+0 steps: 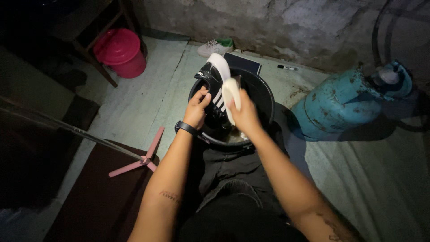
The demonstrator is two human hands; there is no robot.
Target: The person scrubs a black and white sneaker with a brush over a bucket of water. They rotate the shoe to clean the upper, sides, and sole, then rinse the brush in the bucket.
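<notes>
A black sneaker (pixel 212 83) with white stripes and a white sole is held over a black bucket (pixel 264 96), sole turned to the right. My left hand (pixel 197 109) grips the shoe at its heel side. My right hand (pixel 244 115) holds a white oval object (pixel 230 92), maybe a bar of soap or a brush, against the shoe's side. A black band sits on my left wrist. Inside the bucket, below the shoe, the bottom is dark and hard to read.
A blue gas cylinder (pixel 340 105) lies on its side at the right. A pink lidded bucket (pixel 121 51) stands at the back left under a wooden stool. A second white sneaker (pixel 215 46), a dark flat slab (pixel 242 62) and a marker (pixel 286 67) lie by the wall. A pink stand base (pixel 143 157) is at the left.
</notes>
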